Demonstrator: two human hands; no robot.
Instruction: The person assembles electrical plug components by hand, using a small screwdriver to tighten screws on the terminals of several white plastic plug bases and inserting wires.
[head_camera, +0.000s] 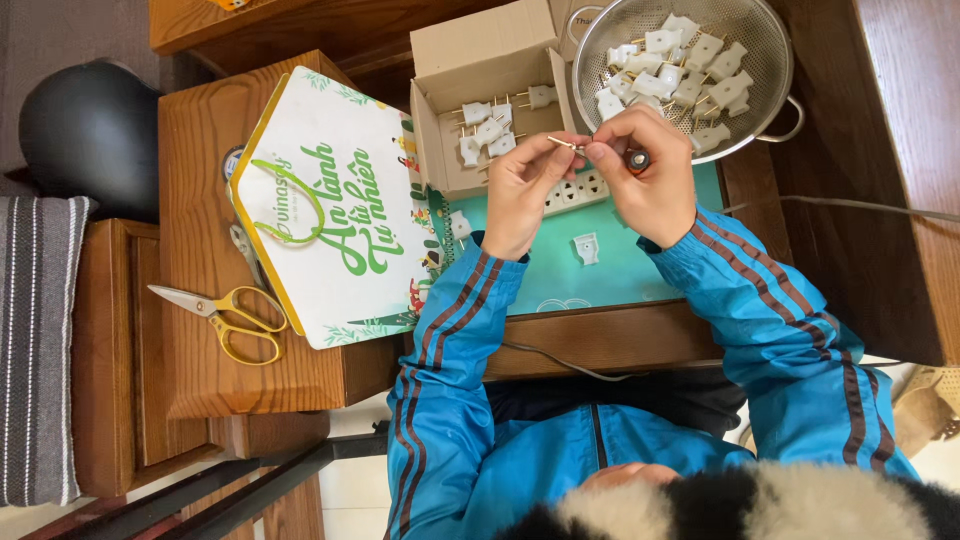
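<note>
We are pinching a thin metal prong (563, 144) between the fingers of our left hand (522, 190) and right hand (648, 178) above the white power strip (578, 190).

The person wears a bright blue jacket, dark red-brown stripes down both sleeves, with a black-and-white furry collar.

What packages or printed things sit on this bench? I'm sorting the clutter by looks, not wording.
Gift box: beside the left hand, house-shaped, white with green lettering and a yellow edge.
Cardboard box: past the left hand, small, open, brown, holding white plugs.
No screens or signs in view.
</note>
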